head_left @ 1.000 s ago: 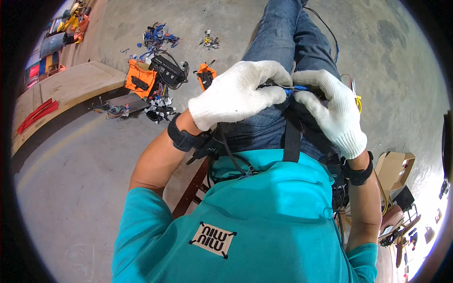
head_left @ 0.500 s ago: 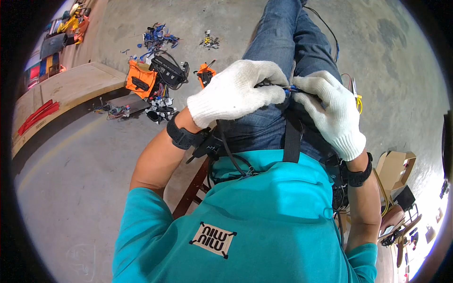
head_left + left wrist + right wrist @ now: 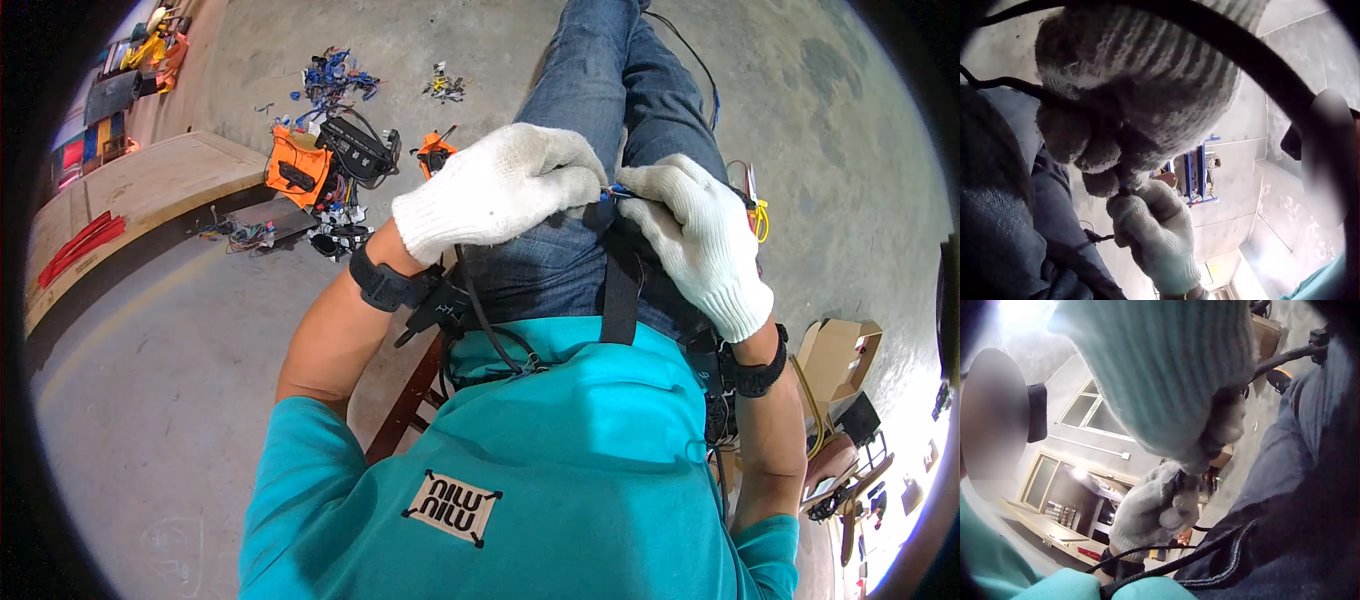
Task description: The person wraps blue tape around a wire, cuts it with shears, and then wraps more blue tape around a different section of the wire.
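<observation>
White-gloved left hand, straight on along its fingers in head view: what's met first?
Likely the thin blue wiring between both hands, then the white knit-gloved right hand just beyond; exact depth is unclear.

Red strips (image 3: pixel 80 248) lie near a long edge of the tabletop (image 3: pixel 160 178), an orange case (image 3: pixel 306 158) sits by its corner, and blue scraps (image 3: pixel 333 78) lie heaped on the floor (image 3: pixel 220 320).

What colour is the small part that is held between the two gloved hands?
Blue where it shows; the small part is seen best in the head view.
</observation>
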Motion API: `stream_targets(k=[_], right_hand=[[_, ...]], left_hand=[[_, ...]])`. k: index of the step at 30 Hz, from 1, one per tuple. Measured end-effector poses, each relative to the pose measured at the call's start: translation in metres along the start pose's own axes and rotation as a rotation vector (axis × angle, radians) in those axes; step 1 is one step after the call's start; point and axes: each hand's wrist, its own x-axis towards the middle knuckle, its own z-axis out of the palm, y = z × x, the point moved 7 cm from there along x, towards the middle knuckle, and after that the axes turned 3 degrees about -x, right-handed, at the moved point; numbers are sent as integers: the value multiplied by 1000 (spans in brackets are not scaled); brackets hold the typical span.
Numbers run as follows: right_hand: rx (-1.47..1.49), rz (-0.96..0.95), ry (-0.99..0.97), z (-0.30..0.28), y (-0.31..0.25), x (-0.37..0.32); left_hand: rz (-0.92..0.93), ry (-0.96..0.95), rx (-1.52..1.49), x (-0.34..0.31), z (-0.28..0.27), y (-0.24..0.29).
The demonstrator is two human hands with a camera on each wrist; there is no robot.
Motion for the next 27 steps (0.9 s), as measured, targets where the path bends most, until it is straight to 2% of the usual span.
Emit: stream_targets(k=[3,5,9,12,14,17,23,25,27], right_hand=[[18,8,-16,2,1,1],[30,17,-18,2,0,1],[64,70,-33,4,3,1],[74,53,-46,6,4,-1],[76,35,-60,9,4,-2],[73,10,-102,12,5,-3],[132,113,-171,14,13,-5],[164,228,-245,20,20,-7],[162,218,-284,24,22,-6]], left_hand=[[88,8,-33,3,1,0],[-43,-14,-56,3,2,-7],[-67,-22,-137,3,1,-8],[-93,-103,-188,5,2,-14],[-69,-255,-65,8,8,-19],[-105,-336,-42,10,10,-17],[-52,-311,-59,14,15,-20],[-62,-317,-21,16,16,-22],[-76,-322,14,18,18,-30]])
